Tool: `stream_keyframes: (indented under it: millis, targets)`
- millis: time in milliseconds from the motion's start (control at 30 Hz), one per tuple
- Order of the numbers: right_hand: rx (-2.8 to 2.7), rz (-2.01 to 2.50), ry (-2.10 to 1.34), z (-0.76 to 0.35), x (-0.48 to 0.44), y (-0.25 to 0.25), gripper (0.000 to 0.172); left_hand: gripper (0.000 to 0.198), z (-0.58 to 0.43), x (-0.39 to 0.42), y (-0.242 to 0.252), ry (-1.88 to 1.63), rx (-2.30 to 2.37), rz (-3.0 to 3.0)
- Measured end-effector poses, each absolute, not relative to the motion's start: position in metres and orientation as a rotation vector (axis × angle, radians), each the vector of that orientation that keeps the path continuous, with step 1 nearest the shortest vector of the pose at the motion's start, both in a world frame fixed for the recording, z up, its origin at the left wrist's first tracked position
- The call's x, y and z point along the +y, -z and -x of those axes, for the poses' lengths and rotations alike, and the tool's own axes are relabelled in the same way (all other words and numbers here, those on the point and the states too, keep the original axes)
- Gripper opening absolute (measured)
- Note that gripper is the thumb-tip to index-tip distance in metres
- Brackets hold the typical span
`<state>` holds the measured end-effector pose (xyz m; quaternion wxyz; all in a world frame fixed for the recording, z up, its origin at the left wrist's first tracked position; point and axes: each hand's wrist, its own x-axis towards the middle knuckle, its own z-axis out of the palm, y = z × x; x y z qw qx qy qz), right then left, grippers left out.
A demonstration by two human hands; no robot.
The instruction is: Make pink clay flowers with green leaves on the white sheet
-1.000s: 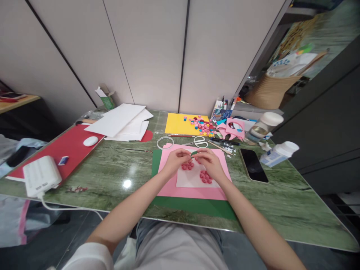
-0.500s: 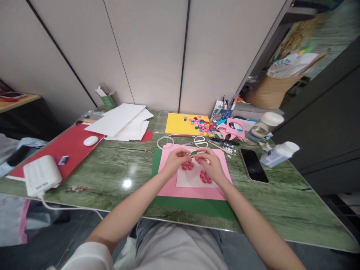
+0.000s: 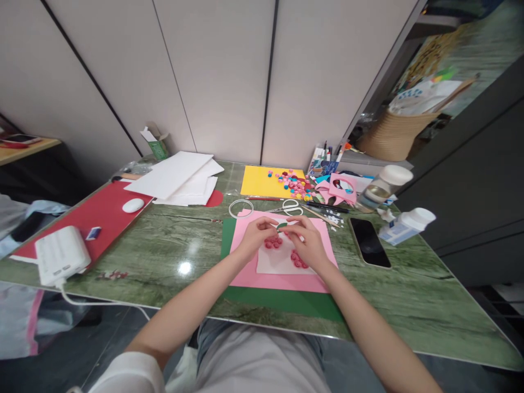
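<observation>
Hands meet at a small green piece

In the head view, both arms reach forward over the surface and lean in, so the fingertips come together. The left hand and the right hand are nearly closed. They seem to pinch the small green piece between them, above the top part of a white sheet. That sheet lies on pink paper, with green paper under it.

Bumpy pink bunches sit on the white sheet. The right hand hides most of the top one and some of the lower one. The full shape of the small green piece is hard to see.

A clear jar has what looks like liquid in it. Pens stand in a holder at the back. A woven basket holds papers.
</observation>
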<state>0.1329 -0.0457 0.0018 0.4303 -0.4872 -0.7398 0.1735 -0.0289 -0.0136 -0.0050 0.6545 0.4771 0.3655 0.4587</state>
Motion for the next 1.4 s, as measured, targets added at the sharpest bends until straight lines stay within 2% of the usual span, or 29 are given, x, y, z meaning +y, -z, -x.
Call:
stream_keyframes:
  millis: [533,1033,1267,1400]
  targets:
    - [-1.902,1.166,-0.367,-0.134,-0.046,0.000,0.034,0.026,0.030,-0.010,0.012,-1.048,0.751,-1.148]
    - [-2.110,1.083,0.046,-0.148,-0.043,0.007,0.034,0.031,0.032,-0.014,0.004,-0.964,0.709,-1.151]
    - [-1.946,1.142,0.001,-0.154,-0.042,-0.001,0.024,0.031,0.034,-0.014,0.002,-0.952,0.699,-1.137]
    - [-1.801,1.231,-0.335,-0.150,-0.041,-0.014,0.019,0.030,0.034,-0.013,0.003,-0.989,0.710,-1.159]
